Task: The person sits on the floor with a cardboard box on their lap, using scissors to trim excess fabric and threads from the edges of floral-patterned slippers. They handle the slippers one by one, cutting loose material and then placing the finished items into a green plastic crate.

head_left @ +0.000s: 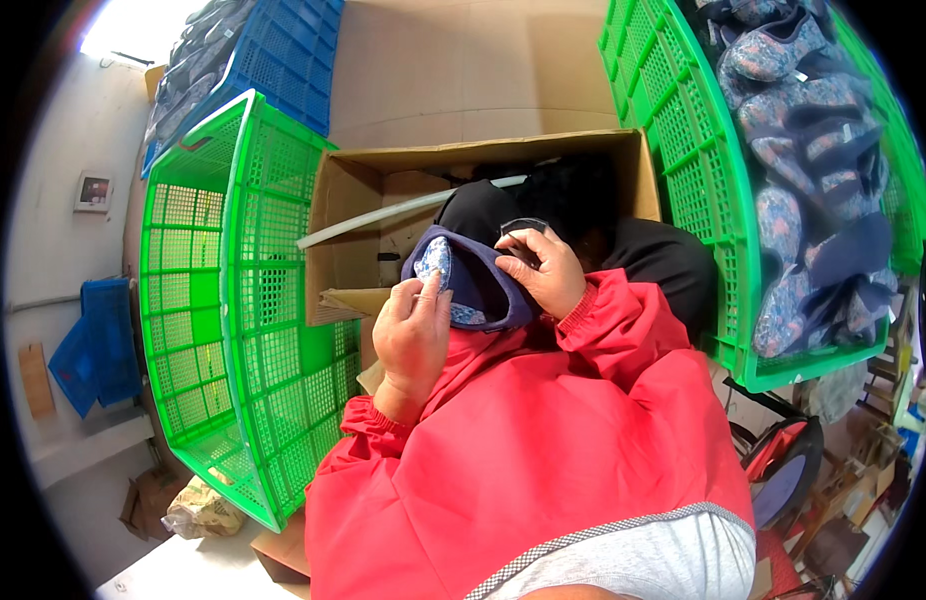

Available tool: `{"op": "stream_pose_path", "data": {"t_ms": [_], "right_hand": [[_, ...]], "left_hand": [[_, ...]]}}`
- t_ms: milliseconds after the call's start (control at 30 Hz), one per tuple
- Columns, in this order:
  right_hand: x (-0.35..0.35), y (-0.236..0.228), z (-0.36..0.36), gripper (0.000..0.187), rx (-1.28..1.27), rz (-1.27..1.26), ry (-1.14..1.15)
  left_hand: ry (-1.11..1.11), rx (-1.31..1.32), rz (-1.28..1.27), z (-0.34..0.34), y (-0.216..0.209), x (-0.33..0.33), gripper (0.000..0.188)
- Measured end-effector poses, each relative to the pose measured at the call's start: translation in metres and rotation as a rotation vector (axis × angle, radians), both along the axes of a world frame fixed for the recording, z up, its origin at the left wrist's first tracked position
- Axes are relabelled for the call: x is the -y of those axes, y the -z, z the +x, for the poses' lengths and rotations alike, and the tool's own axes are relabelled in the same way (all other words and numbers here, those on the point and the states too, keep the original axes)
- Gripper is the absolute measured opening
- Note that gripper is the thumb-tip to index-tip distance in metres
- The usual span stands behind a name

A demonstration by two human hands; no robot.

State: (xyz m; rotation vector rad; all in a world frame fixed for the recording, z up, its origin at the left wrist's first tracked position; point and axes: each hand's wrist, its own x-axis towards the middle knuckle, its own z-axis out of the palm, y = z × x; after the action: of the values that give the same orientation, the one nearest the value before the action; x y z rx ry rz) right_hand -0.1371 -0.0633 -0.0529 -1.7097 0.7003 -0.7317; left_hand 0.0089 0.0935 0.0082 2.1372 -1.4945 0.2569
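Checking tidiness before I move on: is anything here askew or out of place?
Mostly orderly. Only the empty green plastic crate at left lies tipped on its side, and the brown cardboard box has a creased flap.

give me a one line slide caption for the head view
Both hands, left hand and right hand, hold a navy floral slipper over a cardboard box between green crates.

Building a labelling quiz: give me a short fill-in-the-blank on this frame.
1. Both hands hold a dark blue fabric ____ with a floral lining.
2. The left hand and right hand work above an open ____ box.
3. The green plastic mesh crate on the right is full; the one on the left is ____.

Missing: slipper; cardboard; empty
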Motion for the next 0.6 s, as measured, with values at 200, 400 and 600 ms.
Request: {"op": "stream_pose_path", "data": {"t_ms": [200,400,600], "right_hand": [[0.011,0.026,0.008,0.018,0.123,0.012,0.2],[0.042,0.049,-0.015,0.029,0.004,0.432,0.254],[0.021,0.004,-0.002,0.019,0.098,0.336,-0.123]], "left_hand": [[0.021,0.002,-0.008,-0.001,0.0,-0.001,0.029],[0.028,-0.015,-0.049,-0.003,0.001,-0.004,0.028],[0.05,-0.021,-0.053,-0.007,0.0,-0.002,0.028]]}}
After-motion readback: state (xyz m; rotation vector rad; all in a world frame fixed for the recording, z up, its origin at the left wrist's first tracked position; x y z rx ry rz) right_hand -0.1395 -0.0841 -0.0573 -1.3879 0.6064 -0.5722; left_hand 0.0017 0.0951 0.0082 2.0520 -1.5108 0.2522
